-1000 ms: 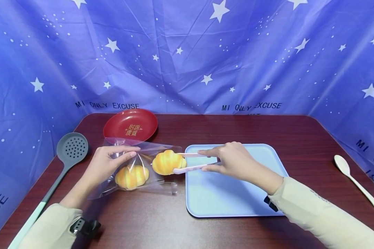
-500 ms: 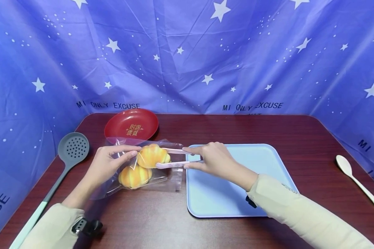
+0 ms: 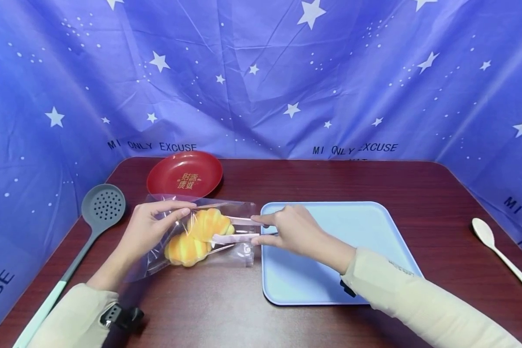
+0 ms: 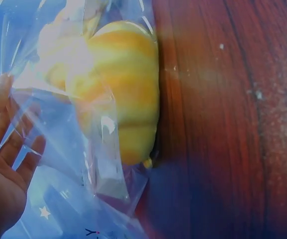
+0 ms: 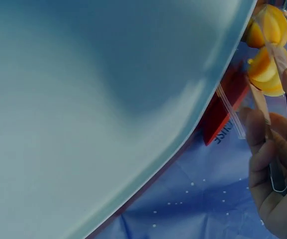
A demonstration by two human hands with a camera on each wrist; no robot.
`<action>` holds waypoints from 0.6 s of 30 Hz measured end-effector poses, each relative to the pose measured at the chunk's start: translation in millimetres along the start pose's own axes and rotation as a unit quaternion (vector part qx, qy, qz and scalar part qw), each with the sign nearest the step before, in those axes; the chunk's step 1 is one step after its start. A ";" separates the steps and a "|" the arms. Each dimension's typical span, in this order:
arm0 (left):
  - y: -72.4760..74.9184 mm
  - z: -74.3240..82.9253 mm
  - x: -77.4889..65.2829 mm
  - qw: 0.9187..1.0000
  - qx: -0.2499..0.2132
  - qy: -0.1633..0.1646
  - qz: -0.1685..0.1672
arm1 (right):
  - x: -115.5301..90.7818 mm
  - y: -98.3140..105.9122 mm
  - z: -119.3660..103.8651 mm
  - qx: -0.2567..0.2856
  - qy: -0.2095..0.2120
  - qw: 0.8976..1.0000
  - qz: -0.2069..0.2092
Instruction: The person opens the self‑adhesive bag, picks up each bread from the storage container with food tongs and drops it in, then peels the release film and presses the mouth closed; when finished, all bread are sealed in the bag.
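My left hand (image 3: 150, 227) pinches the upper edge of a clear plastic bag (image 3: 242, 258) between thumb and fingers. Low in the bag lies a yellow-and-orange bread roll (image 3: 186, 250), large in the left wrist view as a ridged roll (image 4: 128, 89). A second bread roll (image 3: 209, 223) is inside too, overlapping the first. Pale pink tongs (image 3: 232, 239) reach in through the bag's right-hand opening, their tips on either side of this second roll. Outside the opening, my right hand (image 3: 297, 231) grips the tongs, whose dark metal bend shows in the right wrist view.
A light blue tray (image 3: 326, 285) lies under and beside the right hand. Behind the bag stands a red plate (image 3: 165, 176) with gold characters. At the left is a grey slotted skimmer (image 3: 104, 205); a white spoon (image 3: 483, 233) lies far right. A starry blue curtain surrounds the table.
The right hand has moved left, carrying the roll in the tongs from the bag's opening inward beside the other roll, then slightly down. The left hand has stayed at the bag's edge.
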State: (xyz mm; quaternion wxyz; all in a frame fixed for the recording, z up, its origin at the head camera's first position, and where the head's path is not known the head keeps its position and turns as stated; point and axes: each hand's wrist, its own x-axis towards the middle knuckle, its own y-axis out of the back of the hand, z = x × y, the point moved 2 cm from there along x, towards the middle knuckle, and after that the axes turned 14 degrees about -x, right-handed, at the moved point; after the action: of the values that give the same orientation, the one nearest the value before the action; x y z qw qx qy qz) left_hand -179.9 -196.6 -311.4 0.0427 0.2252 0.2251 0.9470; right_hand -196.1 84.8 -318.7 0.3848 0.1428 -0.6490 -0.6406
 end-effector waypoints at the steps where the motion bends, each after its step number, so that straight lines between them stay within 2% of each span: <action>1: 0.1 5.4 -0.2 1.000 -0.003 0.002 -0.004 | -0.9 1.1 -1.5 -0.001 0.002 1.000 -0.002; 4: 0.4 16.2 -1.6 1.000 -0.012 0.005 -0.018 | -3.2 4.4 -6.1 -0.004 0.008 1.000 -0.008; 11: 0.5 18.3 -3.8 0.998 -0.043 -0.002 -0.038 | -3.9 8.6 -7.4 0.011 0.002 1.000 0.001; 16: -0.3 20.8 -1.7 0.998 -0.046 -0.026 -0.038 | 3.5 7.7 -3.2 0.036 -0.008 0.999 0.001; 18: -0.7 22.5 -1.1 0.998 -0.040 -0.026 -0.030 | 7.7 6.0 -1.8 0.041 -0.013 0.999 -0.002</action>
State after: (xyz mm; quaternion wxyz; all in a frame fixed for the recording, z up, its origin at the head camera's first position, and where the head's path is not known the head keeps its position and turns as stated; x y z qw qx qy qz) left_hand -168.9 -187.1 -294.2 0.0863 0.2412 0.1928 0.9472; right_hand -198.1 79.1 -310.8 0.3686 0.1516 -0.6795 -0.6160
